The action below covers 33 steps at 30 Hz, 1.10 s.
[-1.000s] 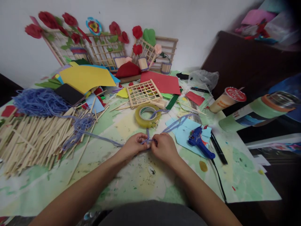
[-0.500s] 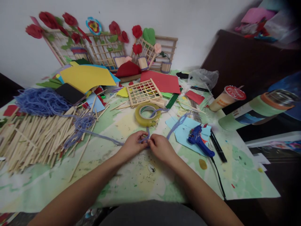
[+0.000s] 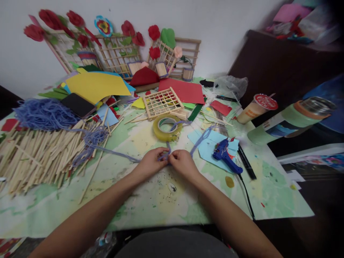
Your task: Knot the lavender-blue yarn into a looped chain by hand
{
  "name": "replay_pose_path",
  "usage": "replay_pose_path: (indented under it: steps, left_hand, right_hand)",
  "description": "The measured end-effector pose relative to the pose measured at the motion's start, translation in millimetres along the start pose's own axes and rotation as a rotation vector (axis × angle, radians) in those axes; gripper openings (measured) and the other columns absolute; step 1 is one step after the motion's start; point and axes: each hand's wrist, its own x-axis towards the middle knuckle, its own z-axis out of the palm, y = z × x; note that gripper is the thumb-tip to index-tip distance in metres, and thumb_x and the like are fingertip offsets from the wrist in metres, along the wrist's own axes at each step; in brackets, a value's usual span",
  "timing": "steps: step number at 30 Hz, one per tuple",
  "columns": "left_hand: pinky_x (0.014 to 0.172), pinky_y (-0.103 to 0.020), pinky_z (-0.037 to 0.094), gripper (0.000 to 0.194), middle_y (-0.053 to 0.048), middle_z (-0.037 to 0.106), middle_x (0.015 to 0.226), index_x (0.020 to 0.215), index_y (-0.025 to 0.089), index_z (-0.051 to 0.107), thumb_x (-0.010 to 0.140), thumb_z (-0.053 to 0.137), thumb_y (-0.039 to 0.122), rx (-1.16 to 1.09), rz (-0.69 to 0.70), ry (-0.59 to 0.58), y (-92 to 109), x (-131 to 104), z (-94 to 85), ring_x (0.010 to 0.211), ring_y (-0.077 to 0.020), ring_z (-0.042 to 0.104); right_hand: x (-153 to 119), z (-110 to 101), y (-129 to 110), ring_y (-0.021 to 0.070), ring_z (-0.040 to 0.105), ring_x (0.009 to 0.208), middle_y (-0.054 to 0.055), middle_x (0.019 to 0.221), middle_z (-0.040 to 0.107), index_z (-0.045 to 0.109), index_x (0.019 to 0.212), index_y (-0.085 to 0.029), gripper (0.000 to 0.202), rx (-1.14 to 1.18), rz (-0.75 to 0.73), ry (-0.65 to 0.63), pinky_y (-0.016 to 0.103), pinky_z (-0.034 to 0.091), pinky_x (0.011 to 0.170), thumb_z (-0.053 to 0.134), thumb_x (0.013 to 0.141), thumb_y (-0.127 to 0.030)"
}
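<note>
My left hand (image 3: pixel 152 159) and my right hand (image 3: pixel 183 163) meet at the middle of the table, fingertips touching. Both pinch purple yarn (image 3: pixel 118 154); a small loop of it shows at my left fingers. From there one strand runs left to a tangle (image 3: pixel 95 138) on the sticks. Another length lies to the right of my right hand on light blue paper (image 3: pixel 215 143). Just beyond my hands lies a roll of yellowish tape (image 3: pixel 158 132), with braided yarn across its right side.
Wooden sticks (image 3: pixel 40 157) and a purple yarn pile (image 3: pixel 45 114) lie left. A stick lattice (image 3: pixel 163 103) sits behind the tape. On the right are a blue glue gun (image 3: pixel 227 157), black pen (image 3: pixel 246 162), drink cup (image 3: pixel 256 109) and bottle (image 3: pixel 287 122). Paper flowers (image 3: pixel 51 19) stand behind.
The whole view has shifted slightly. My hands stay together on the yarn; the fingers of my left hand have closed in a little around the loop.
</note>
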Motion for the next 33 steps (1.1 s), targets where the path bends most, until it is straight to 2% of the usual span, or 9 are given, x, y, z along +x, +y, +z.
replay_pose_path:
  steps: [6, 12, 14, 17, 19, 22, 25, 29, 33]
  left_hand:
    - [0.077, -0.034, 0.043, 0.028, -0.009, 0.062, 0.096, 0.104, 0.017, 0.057, 0.081, 0.042, 0.024, 0.383, 0.144, 0.053, 27.2, -24.4, -4.9, 0.087, -0.0214, 0.057]
    - [0.066, -0.033, 0.042, 0.029, -0.011, 0.061, 0.084, 0.108, 0.017, 0.054, 0.083, 0.039, 0.023, 0.441, 0.311, 0.101, 33.7, -44.7, 19.6, 0.073, -0.0222, 0.057]
    - [0.063, -0.031, 0.040, 0.026, -0.009, 0.060, 0.076, 0.102, 0.018, 0.058, 0.081, 0.041, 0.019, 0.392, 0.360, 0.048, 33.0, -47.3, 25.6, 0.067, -0.0208, 0.055]
    - [0.062, -0.030, 0.038, 0.019, -0.007, 0.057, 0.070, 0.089, 0.020, 0.061, 0.079, 0.044, 0.020, 0.339, 0.422, -0.143, 34.8, -49.6, 26.5, 0.062, -0.0190, 0.051]
    - [0.065, -0.031, 0.038, 0.014, -0.006, 0.056, 0.069, 0.083, 0.020, 0.061, 0.078, 0.049, 0.026, 0.292, 0.436, -0.166, 35.8, -48.2, 22.8, 0.065, -0.0189, 0.051]
    - [0.071, -0.032, 0.038, 0.012, -0.005, 0.056, 0.074, 0.081, 0.019, 0.057, 0.076, 0.052, 0.029, 0.094, 0.288, 0.087, 32.6, -37.0, 15.2, 0.072, -0.0182, 0.051]
    - [0.068, -0.028, 0.040, 0.009, -0.001, 0.052, 0.074, 0.079, 0.018, 0.050, 0.074, 0.054, 0.024, -0.387, 0.002, 0.285, 24.8, -19.2, 10.1, 0.070, -0.0139, 0.051]
    - [0.068, -0.027, 0.044, 0.021, 0.000, 0.054, 0.075, 0.084, 0.015, 0.048, 0.068, 0.060, 0.020, -0.984, -0.290, 0.097, 17.4, -6.8, 7.9, 0.068, -0.0106, 0.055]
    - [0.060, -0.024, 0.045, 0.027, 0.000, 0.055, 0.073, 0.091, 0.015, 0.049, 0.067, 0.063, 0.019, -1.104, -0.371, -0.078, 16.3, -9.2, 7.3, 0.060, -0.0089, 0.055]
  right_hand:
    - [0.0, 3.2, 1.9, 0.0087, 0.036, 0.050, -0.001, 0.049, 0.045, 0.053, 0.051, -0.014, 0.027, 0.138, -0.004, 0.028, 0.021, 0.024, 0.049, 0.044, 0.074, -0.025]
    - [1.2, 1.9, 5.2, 0.0086, 0.037, 0.048, -0.003, 0.047, 0.043, 0.053, 0.054, -0.014, 0.025, 0.588, 0.040, -0.073, 0.021, 0.028, 0.046, 0.046, 0.071, -0.032]
    - [0.6, -0.1, 3.4, 0.0083, 0.036, 0.044, -0.003, 0.044, 0.041, 0.057, 0.058, -0.014, 0.028, 0.673, 0.079, -0.113, 0.021, 0.027, 0.045, 0.046, 0.071, -0.036]
    - [-0.2, -2.3, 0.6, 0.0069, 0.032, 0.042, -0.005, 0.042, 0.041, 0.057, 0.057, -0.013, 0.023, 0.669, 0.128, -0.134, 0.021, 0.024, 0.042, 0.053, 0.065, -0.034]
    - [-0.7, -3.2, -0.3, 0.0064, 0.032, 0.043, -0.005, 0.044, 0.042, 0.053, 0.054, -0.014, 0.018, 0.674, 0.132, -0.125, 0.020, 0.024, 0.043, 0.056, 0.061, -0.030]
    - [-1.6, -4.4, -1.2, 0.0057, 0.030, 0.042, -0.006, 0.042, 0.038, 0.048, 0.051, -0.015, 0.018, 0.703, 0.121, -0.121, 0.020, 0.022, 0.042, 0.054, 0.061, -0.029]
    - [-2.3, -5.5, -2.4, 0.0052, 0.025, 0.040, -0.008, 0.040, 0.033, 0.047, 0.052, -0.015, 0.019, 0.708, 0.122, -0.130, 0.020, 0.020, 0.041, 0.054, 0.062, -0.030]
    - [-2.0, -4.3, -1.9, 0.0055, 0.026, 0.041, -0.007, 0.042, 0.035, 0.052, 0.057, -0.014, 0.017, 0.714, 0.106, -0.143, 0.020, 0.020, 0.042, 0.054, 0.064, -0.029]
    - [-1.7, -1.0, 2.6, 0.0064, 0.034, 0.044, -0.004, 0.047, 0.044, 0.055, 0.057, -0.013, 0.018, 0.672, 0.033, -0.152, 0.020, 0.026, 0.044, 0.051, 0.068, -0.027]
